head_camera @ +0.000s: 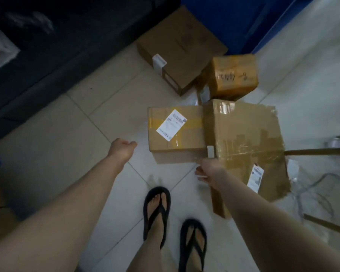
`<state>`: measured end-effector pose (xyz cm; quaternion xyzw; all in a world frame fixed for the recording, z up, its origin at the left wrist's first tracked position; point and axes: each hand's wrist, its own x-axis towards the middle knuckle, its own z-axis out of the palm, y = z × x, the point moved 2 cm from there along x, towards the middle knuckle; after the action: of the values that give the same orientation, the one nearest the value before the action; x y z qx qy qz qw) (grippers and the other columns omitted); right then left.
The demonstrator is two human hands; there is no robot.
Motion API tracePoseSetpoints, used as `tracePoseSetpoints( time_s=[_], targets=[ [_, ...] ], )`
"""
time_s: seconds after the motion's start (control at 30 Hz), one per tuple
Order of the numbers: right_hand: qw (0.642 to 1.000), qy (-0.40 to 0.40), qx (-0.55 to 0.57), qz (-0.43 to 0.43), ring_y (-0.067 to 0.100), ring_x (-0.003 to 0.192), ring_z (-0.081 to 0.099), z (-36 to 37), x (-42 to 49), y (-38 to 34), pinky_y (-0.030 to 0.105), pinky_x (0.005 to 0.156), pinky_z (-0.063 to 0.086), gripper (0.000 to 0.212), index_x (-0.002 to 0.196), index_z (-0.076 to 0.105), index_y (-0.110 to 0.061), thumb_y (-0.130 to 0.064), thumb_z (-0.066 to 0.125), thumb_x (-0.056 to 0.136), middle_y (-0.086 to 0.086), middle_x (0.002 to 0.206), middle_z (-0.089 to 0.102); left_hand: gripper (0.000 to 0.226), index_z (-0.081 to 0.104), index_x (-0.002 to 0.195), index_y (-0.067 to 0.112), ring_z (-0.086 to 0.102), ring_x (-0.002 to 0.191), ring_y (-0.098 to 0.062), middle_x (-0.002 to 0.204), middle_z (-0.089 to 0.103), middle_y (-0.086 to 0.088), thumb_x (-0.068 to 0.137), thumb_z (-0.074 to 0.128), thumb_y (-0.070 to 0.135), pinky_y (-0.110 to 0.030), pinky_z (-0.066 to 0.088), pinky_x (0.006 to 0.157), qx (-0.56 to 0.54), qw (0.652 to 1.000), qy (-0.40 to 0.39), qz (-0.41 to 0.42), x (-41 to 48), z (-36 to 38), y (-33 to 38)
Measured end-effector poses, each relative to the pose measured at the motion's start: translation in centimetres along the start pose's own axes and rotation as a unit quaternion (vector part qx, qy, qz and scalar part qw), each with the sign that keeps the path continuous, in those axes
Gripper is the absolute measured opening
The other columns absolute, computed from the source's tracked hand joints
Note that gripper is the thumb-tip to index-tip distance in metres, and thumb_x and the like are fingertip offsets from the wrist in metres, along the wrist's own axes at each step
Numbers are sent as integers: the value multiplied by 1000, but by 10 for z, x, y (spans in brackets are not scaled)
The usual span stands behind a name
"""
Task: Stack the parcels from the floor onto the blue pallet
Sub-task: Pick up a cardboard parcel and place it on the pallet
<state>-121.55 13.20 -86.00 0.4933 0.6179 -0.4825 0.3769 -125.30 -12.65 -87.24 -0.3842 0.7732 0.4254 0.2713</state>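
Your left hand [124, 149] loosely curled, empty, beside labelled parcel [175, 130]; right hand [207, 170] at its near corner, grip unclear. Probably flanking it for lifting.

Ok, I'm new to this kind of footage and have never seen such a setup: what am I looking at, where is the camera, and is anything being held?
There is no machine here. The single picture comes from a camera worn on a person's head, looking down at their own arms and sandalled feet. On the tiled floor lie four cardboard parcels: a labelled box, a large taped box touching its right side, a small handwritten box behind them, and a brown box further back. The blue surface at the top may be the pallet. The left hand holds nothing, its fingers loosely curled. The right hand is at the corner where the two nearest boxes meet; its fingers are hidden, so a grip cannot be confirmed.
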Motion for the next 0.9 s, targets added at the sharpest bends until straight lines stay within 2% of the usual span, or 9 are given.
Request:
tracePoseSetpoints(
  time_s=[0.07,0.2,0.23,0.3,0.37,0.47,0.63,0.77,0.9],
  targets=[
    [995,7,99,29,17,71,53,17,47,1,29,59,50,19,107,51,-11,-24,55,93,7,85,50,23,58,93,7,57,98,-26,107,54,-13,89,61,29,-33,46,86,-6,1000,5,-25,34,28,-7],
    [964,-61,253,58,22,75,58,27,125,14,40,79,54,46,119,55,-13,-41,65,85,6,106,54,70,34,142,12,49,125,-30,143,43,-15,85,66,36,-27,42,95,32,997,47,43,105,76,4],
    [957,-66,273,66,26,89,64,27,142,16,44,88,53,54,123,55,-15,-46,67,81,6,115,57,78,28,146,16,46,129,-29,147,39,-13,83,68,37,-23,39,94,26,996,48,66,125,86,13],
    [948,-37,306,81,31,126,48,25,173,19,50,100,45,78,136,43,-19,-51,74,72,7,140,45,96,14,151,27,42,133,-29,152,31,-12,77,74,40,-31,41,103,-2,996,32,83,164,102,29],
    [931,-10,359,68,30,134,37,25,196,17,48,102,44,94,141,36,-21,-50,80,63,6,147,38,109,3,151,36,39,136,-29,156,25,-10,72,78,40,-45,43,105,-38,996,6,76,193,113,40],
    [924,1,381,38,25,127,44,27,215,10,46,103,43,95,138,39,-23,-49,84,58,2,139,47,101,14,151,31,41,133,-24,153,31,-6,73,79,36,-38,42,105,-15,995,-11,101,214,128,49],
    [904,10,427,-9,25,112,54,26,222,-3,49,92,50,77,133,41,-23,-26,82,69,3,129,54,69,44,129,20,56,93,-17,118,53,-2,72,81,27,-26,48,65,-58,995,-9,77,210,113,35],
    [941,-41,330,-59,28,110,56,32,184,-8,44,77,57,70,132,37,-26,-17,77,75,7,126,52,66,44,129,19,58,100,-22,121,56,-4,73,80,25,-34,53,75,-126,991,36,8,172,62,-3],
    [963,-65,249,-75,23,103,60,40,125,-26,47,80,57,64,129,40,-24,-15,76,77,3,121,57,61,44,127,23,59,102,-25,121,57,-4,76,78,23,-48,52,87,-212,972,74,-75,98,13,-50]
  ],
)
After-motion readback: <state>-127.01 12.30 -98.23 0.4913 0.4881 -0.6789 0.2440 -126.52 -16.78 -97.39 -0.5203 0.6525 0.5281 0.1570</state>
